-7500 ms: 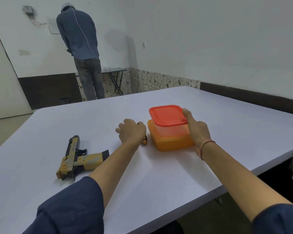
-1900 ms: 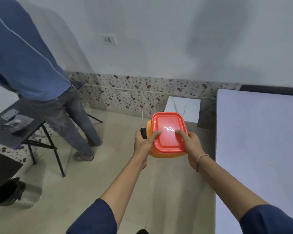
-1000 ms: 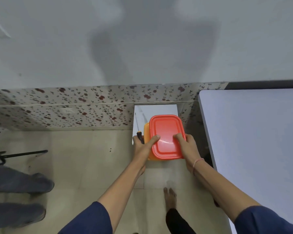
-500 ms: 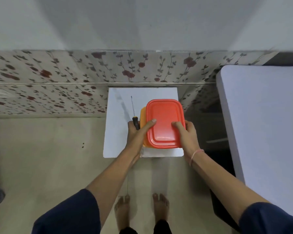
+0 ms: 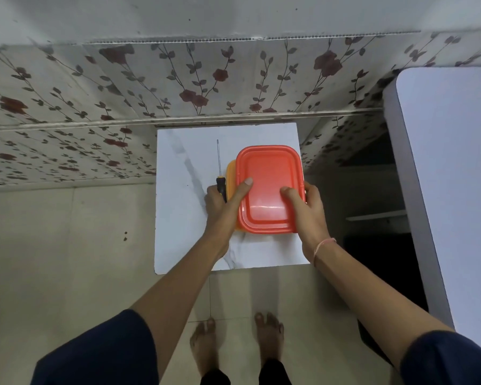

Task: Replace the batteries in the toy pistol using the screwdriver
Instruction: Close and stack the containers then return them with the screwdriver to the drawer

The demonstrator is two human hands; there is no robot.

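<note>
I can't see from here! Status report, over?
Left grip holds screwdriver and box. Right grip holds box, over small white table. Toy pistol out of view.

- We count two grips: the left grip (image 5: 225, 208) and the right grip (image 5: 307, 211).
- We see one screwdriver (image 5: 221, 185).
- We find one red lid (image 5: 267, 187) and one orange box (image 5: 230, 173) under it.
- We count two surfaces: one small marbled surface (image 5: 182, 223) and one large white surface (image 5: 456, 176).
- We see two bare feet, the left foot (image 5: 203, 346) and the right foot (image 5: 270, 340).
- We count two dark sleeves, the left sleeve (image 5: 100, 352) and the right sleeve (image 5: 450, 359).
- We note one pink wristband (image 5: 324, 245).
</note>
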